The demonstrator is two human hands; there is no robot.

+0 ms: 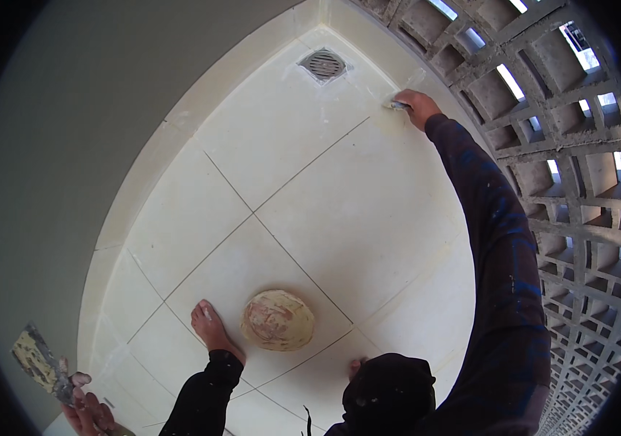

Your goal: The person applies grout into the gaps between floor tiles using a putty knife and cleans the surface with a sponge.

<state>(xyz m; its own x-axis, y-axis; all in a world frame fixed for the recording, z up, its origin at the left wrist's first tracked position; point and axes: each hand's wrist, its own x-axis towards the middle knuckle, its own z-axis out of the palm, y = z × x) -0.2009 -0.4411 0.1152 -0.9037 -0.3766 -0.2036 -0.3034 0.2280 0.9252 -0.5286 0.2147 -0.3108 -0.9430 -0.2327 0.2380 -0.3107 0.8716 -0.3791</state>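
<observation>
At the lower left, my left hand [87,413] is closed round a putty knife [37,357], whose wide blade is caked with cream and grey paste. My right hand [419,109] reaches far out to the base of the right wall. Its fingers are closed on a small, pale blue-grey piece [398,106], too little exposed to name, held at the joint between floor and skirting. A round bowl [278,320] smeared with cream and pinkish paste sits on the floor between my feet, apart from both hands.
A square metal floor drain [324,65] lies in the far corner. Cream skirting tiles [140,174] edge the grey wall [56,160] on the left. A pierced concrete block wall [565,109] rises at right. My bare left foot [214,328] rests on the pale tiled floor [354,211].
</observation>
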